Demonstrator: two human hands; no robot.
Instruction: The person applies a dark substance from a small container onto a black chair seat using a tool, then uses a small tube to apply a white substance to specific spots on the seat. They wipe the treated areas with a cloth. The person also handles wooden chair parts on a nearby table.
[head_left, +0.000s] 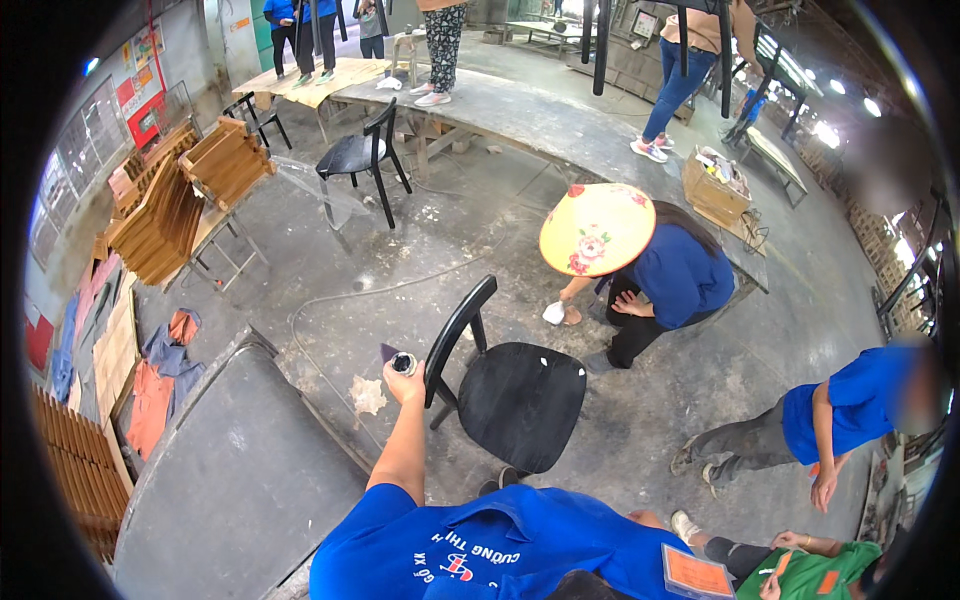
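My left hand (402, 384) is closed around a small round jar (403, 363) with dark contents. A dark purple scrap (387, 352) shows beside the jar; whether my fingers hold it too is unclear. Just to the right of that hand stands a black wooden chair (524, 405), its curved backrest nearest the hand. Small pale spots mark its seat. My right hand is out of view.
A person in a flowered conical hat (598, 230) crouches beyond the chair, holding something white (554, 313). A dark curved tabletop (240, 450) lies at left. A hose (330, 298) crosses the floor. Another black chair (355, 158) stands farther back. Other people are at right.
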